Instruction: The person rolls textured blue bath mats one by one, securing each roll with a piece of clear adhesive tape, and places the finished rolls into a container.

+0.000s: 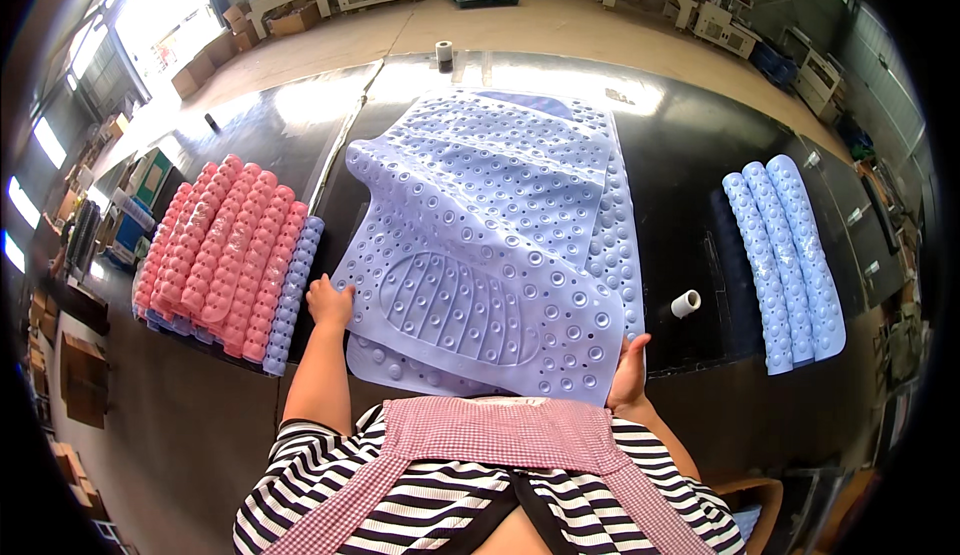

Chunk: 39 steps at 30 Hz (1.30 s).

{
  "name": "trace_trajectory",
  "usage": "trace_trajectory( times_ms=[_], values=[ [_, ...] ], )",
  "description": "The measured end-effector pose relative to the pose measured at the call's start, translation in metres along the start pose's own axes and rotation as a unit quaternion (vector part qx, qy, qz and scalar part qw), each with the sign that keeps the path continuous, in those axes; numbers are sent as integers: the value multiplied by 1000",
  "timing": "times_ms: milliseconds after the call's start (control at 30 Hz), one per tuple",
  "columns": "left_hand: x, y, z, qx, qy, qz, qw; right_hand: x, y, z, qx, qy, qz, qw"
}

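Note:
A pale blue bath mat with round suction cups and a ribbed oval patch lies over another blue mat on the black table. Its near part is lifted and wavy, and the far part lies flatter. At its left edge my left hand is closed with the rim pinched in its fingers. My right hand grips the near right corner, thumb pointing up, most of its fingers hidden behind the mat.
Rolled pink mats are stacked at the left beside a blue roll. Several blue rolls lie at the right. White tape rolls stand or lie on the table, one near the right hand, another at the far edge.

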<state>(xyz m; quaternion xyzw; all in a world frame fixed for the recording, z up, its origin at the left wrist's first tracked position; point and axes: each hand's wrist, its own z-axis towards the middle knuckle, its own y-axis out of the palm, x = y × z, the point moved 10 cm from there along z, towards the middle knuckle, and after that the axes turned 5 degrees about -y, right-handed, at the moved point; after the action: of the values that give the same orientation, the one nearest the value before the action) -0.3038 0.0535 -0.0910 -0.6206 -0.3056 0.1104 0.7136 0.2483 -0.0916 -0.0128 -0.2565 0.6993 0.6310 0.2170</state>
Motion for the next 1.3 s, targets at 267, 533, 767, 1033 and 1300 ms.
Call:
trace_trajectory(
  times_ms=[267,533,767,1033,1300],
  values=[
    [0,-30,45,-260,43,-292,919,-65,7,27,34,-75,-379,922],
    [193,-290,220,-5,171,-239,956,-222,134,299,-263,-118,-306,907],
    [215,-478,126,451,393,-58,800,-372,261,265,-290,-285,-110,907],
    [106,-199,-8,-4,195,-476,857,-213,31,111,-39,-207,-405,890],
    [-12,0,-100,-172,43,-469,865,-81,-196,30,177,11,-396,901]
  ],
)
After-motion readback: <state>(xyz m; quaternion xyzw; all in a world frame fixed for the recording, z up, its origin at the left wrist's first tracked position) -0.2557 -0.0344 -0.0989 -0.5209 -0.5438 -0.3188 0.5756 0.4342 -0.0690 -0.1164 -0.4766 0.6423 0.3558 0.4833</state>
